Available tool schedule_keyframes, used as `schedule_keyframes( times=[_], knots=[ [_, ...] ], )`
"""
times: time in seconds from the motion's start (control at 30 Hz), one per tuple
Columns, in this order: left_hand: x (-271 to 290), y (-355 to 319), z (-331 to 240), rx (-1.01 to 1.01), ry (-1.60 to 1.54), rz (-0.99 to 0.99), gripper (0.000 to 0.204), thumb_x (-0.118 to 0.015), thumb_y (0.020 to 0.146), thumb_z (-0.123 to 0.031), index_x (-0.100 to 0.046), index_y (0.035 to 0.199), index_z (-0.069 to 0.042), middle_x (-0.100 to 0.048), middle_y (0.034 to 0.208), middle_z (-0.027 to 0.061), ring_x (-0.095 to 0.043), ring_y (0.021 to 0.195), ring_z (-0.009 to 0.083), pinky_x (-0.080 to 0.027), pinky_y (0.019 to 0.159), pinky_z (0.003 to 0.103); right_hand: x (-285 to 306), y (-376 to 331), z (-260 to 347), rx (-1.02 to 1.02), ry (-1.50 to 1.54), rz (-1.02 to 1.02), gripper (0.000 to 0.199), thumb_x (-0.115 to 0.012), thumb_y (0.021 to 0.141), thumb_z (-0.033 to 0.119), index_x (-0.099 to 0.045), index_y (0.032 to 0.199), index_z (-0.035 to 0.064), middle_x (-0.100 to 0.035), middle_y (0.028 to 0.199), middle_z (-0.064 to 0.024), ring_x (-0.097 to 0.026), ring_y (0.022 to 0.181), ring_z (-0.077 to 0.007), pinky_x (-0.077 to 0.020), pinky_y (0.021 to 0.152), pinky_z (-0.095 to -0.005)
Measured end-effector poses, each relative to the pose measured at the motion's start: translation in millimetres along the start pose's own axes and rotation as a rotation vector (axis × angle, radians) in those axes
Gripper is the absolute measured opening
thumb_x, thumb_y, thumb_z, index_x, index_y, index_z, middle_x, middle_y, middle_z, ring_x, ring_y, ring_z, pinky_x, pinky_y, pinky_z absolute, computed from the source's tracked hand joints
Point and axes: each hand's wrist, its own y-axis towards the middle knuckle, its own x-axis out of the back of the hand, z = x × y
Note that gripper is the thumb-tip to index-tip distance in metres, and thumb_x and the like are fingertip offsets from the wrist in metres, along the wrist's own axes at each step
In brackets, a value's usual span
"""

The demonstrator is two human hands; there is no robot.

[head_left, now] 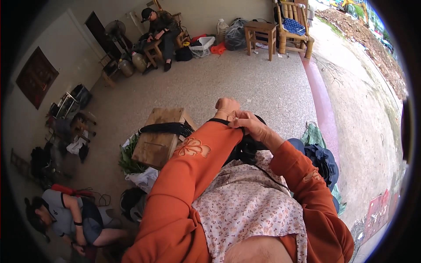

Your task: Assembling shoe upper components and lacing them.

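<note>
My left arm reaches forward in an orange sleeve [206,149] with a cut-out flower pattern. At its end my left hand [227,105] is closed in a fist, and no object shows in it. A black band [219,121] lies around the sleeve's cuff at the wrist. My right hand [252,125] is closed there, its thumb and fingers pinching the band at the cuff's edge. Below the hands, black material [250,151] lies partly hidden by my arms, above a floral apron [250,193]. A bundle of black cords [169,127] rests on a wooden box [153,149] left of my arm.
Green leaves [127,158] and a white plastic bag [144,177] are beside the box. Dark blue fabric [322,162] lies at my right. One person [70,215] sits low at the left, another [162,30] at the back. A wooden stool [260,34] and bamboo chair [294,28] stand farther off.
</note>
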Motion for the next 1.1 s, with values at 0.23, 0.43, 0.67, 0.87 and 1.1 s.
schedule_keyframes(
  times=[0.23,0.43,0.67,0.87,1.1],
  knots=[
    [-27,7,-20,-0.144,0.114,0.187,0.027,-0.058,0.084,-0.03,-0.073,0.101,-0.014,-0.07,0.105,0.0047,-0.068,0.09,0.0263,-0.054,0.065,0.05,-20,-6,0,0.15,-0.505,-0.176,0.018,-0.067,0.073,0.014,-0.058,0.085,0.0043,-0.06,0.075,-0.0023,-0.056,0.068,-0.0105,-0.044,0.058,-0.0278],
    [-15,-8,-19,-0.18,0.274,0.063,0.029,-0.057,0.087,-0.032,-0.073,0.102,-0.014,-0.071,0.102,0.0069,-0.068,0.092,0.0259,-0.054,0.067,0.05,-26,-9,10,0.467,-0.786,-0.386,0.014,-0.055,0.082,0.012,-0.061,0.09,0.0022,-0.058,0.063,-0.0105,-0.056,0.056,-0.0182,-0.0464,0.057,-0.0355],
    [-1,-10,-9,0.026,0.064,0.041,0.03,-0.057,0.087,-0.033,-0.073,0.102,-0.013,-0.071,0.1,0.0087,-0.068,0.091,0.0246,-0.055,0.069,0.047,-20,-7,6,0.329,-1.267,-0.544,0.014,-0.056,0.079,0.013,-0.061,0.09,0.0071,-0.064,0.096,-0.0164,-0.063,0.085,-0.0393,-0.0499,0.073,-0.0487],
    [-19,-20,2,0.069,-0.889,0.089,0.028,-0.057,0.088,-0.029,-0.07,0.102,-0.008,-0.07,0.092,0.0108,-0.067,0.09,0.0243,-0.054,0.073,0.04,0,5,3,0.279,-1.078,-0.661,0.017,-0.057,0.075,0.011,-0.065,0.09,0.0068,-0.067,0.086,-0.0179,-0.064,0.083,-0.041,-0.0508,0.073,-0.0463],
    [25,-67,-13,-0.095,-1.549,0.584,0.019,-0.04,0.097,-0.012,-0.055,0.108,-0.008,-0.059,0.09,0.0053,-0.059,0.073,0.0142,-0.052,0.061,0.027,24,-4,13,0.143,-0.758,-0.619,0.018,-0.057,0.073,0.01,-0.068,0.087,0.0043,-0.068,0.073,-0.0171,-0.068,0.068,-0.0304,-0.0536,0.064,-0.0403]
  ],
)
